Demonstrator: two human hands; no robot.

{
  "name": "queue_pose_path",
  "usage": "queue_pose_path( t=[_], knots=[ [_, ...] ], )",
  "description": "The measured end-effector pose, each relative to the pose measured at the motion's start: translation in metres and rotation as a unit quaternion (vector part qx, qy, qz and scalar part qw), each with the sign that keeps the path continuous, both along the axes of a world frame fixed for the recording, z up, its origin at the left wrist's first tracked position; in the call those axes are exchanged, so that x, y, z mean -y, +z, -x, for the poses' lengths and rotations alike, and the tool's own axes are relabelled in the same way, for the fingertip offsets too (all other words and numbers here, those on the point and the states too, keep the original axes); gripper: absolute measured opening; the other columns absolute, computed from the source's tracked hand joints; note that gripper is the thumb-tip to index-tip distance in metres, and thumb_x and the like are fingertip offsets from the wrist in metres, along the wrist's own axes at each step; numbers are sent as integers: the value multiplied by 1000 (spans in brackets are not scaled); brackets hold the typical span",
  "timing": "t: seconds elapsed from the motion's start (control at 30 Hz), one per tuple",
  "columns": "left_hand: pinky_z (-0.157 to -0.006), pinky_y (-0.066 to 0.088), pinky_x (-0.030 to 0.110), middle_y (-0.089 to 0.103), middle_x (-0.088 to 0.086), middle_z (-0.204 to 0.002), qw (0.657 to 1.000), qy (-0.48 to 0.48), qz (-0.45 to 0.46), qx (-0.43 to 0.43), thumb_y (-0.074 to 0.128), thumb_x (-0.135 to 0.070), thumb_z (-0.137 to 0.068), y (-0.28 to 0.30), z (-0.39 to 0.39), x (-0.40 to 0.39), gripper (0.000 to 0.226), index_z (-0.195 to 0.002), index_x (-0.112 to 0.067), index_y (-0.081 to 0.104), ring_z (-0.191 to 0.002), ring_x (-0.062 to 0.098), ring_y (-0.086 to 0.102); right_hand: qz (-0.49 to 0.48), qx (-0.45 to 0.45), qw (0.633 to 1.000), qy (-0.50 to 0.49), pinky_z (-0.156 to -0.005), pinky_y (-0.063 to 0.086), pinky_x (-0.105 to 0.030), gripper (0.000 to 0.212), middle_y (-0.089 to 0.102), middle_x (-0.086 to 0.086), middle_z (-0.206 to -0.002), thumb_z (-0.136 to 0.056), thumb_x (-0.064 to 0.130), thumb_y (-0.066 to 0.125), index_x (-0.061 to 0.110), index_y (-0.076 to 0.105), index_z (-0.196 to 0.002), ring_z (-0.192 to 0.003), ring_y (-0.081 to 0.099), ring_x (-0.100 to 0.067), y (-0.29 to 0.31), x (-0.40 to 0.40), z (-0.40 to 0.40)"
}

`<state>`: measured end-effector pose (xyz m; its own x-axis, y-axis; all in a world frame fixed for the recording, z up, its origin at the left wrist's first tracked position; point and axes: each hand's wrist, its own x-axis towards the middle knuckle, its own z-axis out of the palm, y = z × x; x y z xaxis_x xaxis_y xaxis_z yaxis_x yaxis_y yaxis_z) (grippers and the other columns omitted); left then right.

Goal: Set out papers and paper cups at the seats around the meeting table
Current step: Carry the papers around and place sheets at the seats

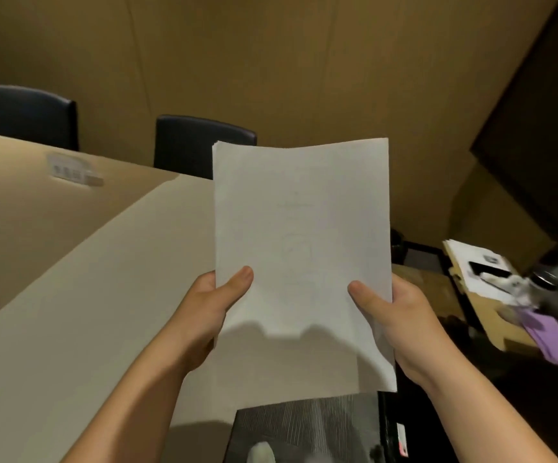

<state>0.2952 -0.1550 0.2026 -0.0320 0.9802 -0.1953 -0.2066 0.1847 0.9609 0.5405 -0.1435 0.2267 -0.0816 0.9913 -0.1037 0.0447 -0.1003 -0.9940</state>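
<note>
Smooth beige table (53, 262) | both hands grip thin white paper stack (301, 228)

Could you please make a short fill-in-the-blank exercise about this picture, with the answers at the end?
1. The stack of papers is held by ____ hands, the left hand and the right hand.
2. Behind the meeting table stand ____ dark chairs, one farther left than the other.
3. The purple sheet lies at the ____ edge of the picture.
4. On the meeting table, the number of paper cups in view is ____.

Answers: both; two; right; zero
</note>
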Motion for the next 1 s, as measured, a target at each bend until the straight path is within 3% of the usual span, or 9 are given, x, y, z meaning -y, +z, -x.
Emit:
queue_pose_path(
  t=[0.1, 0.33, 0.43, 0.67, 0.8, 0.9, 1.0],
  knots=[
    [-104, 46, 48, 76, -1, -111, 1000, 17, 18, 1, 55, -35, -96, -13, 9, -52, 29, -116, -18, 68, -107, 22, 70, 20, 19, 999, 38, -85, 54, -38, 22, 76, 2, -108, -94, 19, 57, 22, 67, -114, -98, 72, -19, -7, -65, 8],
    [-87, 55, 40, 78, 0, -102, 995, 86, 44, 29, 54, -35, -96, -18, 41, -187, 26, -109, -18, 68, -95, 19, 74, 38, 91, 987, 124, -77, 57, -36, 24, 77, 0, -101, -93, 33, 57, 22, 69, -110, -90, 73, -22, 5, -240, 55],
    [-85, 56, 40, 78, 0, -101, 989, 131, 57, 40, 55, -34, -96, -22, 52, -225, 24, -108, -18, 67, -93, 20, 75, 20, 130, 980, 152, -82, 55, -47, 22, 76, 0, -98, -92, 39, 58, 26, 69, -106, -91, 72, -27, 0, -299, 76],
    [-100, 50, 39, 75, -8, -111, 976, 189, 105, -20, 57, -40, -94, -51, 72, -307, 32, -119, -22, 67, -104, 14, 71, 14, 174, 951, 257, -82, 53, -43, 24, 75, 4, -97, -95, 42, 53, 25, 69, -101, -93, 69, -23, -44, -431, 120],
    [-87, 55, 32, 78, -2, -104, 962, 234, 137, -35, 59, -32, -95, -73, 76, -358, 25, -112, -17, 70, -95, 16, 74, 20, 154, 938, 310, -81, 55, -39, 19, 77, 4, -98, -96, 33, 56, 23, 72, -102, -91, 73, -18, -80, -514, 141],
    [-65, 55, 23, 78, 3, -98, 938, 294, 179, -28, 58, -24, -96, -87, 73, -404, 21, -106, -11, 70, -80, 16, 75, 38, 171, 915, 363, -83, 56, -43, 18, 77, 1, -96, -96, 31, 56, 22, 71, -101, -90, 73, -21, -105, -587, 154],
    [-55, 55, 26, 76, 12, -96, 919, 329, 218, -19, 55, -11, -95, -100, 66, -444, 20, -106, -3, 70, -74, 20, 72, 59, 198, 883, 422, -86, 57, -48, 19, 77, -2, -98, -96, 29, 55, 21, 69, -105, -89, 73, -25, -118, -649, 162]
  ],
)
